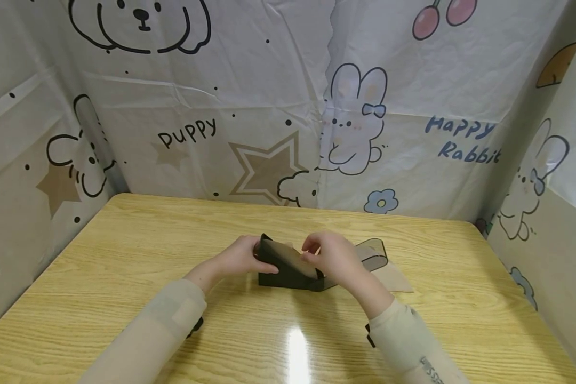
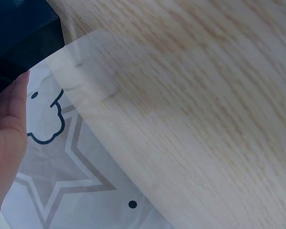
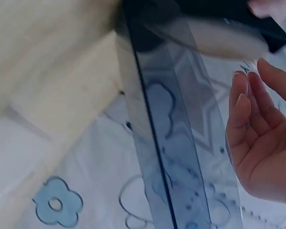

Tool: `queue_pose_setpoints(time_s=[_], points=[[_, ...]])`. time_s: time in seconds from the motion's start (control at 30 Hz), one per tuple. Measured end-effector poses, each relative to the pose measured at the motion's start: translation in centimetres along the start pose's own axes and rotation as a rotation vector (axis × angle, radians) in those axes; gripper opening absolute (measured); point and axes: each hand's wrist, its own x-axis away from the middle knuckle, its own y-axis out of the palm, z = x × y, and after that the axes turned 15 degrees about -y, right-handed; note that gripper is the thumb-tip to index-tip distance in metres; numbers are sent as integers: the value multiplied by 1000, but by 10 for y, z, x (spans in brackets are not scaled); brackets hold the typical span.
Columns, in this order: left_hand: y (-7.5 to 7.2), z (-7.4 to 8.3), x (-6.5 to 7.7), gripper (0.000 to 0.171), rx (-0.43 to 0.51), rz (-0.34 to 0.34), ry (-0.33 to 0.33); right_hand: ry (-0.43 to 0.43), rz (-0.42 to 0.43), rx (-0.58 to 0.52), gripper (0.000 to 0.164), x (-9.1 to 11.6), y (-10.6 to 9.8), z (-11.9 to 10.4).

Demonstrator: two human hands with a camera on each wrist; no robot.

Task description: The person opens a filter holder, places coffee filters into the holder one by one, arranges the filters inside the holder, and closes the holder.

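Note:
A black box-like piece [image 1: 288, 276] with slanted sides stands on the table, its tan inner face tilted up. My left hand [image 1: 242, 257] grips its upper left end, thumb across the front and fingers behind. In the left wrist view the black piece [image 2: 31, 36] shows ridged sides above the left hand [image 2: 7, 119]. My right hand [image 1: 333, 258] is over its right end, fingers loosely bent near the tan face. In the right wrist view nothing lies in the right hand [image 3: 262, 133]. A clear, black-edged strip [image 3: 167, 119] extends from the black piece.
The looped far end of the clear strip [image 1: 378, 261] lies to the right, behind my right wrist. Under it is a pale tan flat sheet [image 1: 396, 278] on the wooden table [image 1: 173, 229]. A printed cloth [image 1: 269, 106] hangs along the back and sides.

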Motion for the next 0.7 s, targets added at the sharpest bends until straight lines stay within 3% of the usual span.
queue_pose_setpoints(time_s=[0.13, 0.33, 0.47, 0.6, 0.7], points=[[0, 1, 0, 25, -2, -5, -3, 23, 71, -27, 12, 8, -26, 5], [-1, 1, 0, 24, -7, 0, 11, 103, 262, -60, 20, 25, -70, 24], [0, 0, 0, 24, -12, -3, 11, 158, 335, -39, 25, 36, -86, 44], [0, -1, 0, 24, -11, -6, 10, 224, 315, 6, 28, 43, -85, 69], [1, -1, 1, 24, -9, -7, 15, 291, 194, 27, 32, 45, -73, 91]])
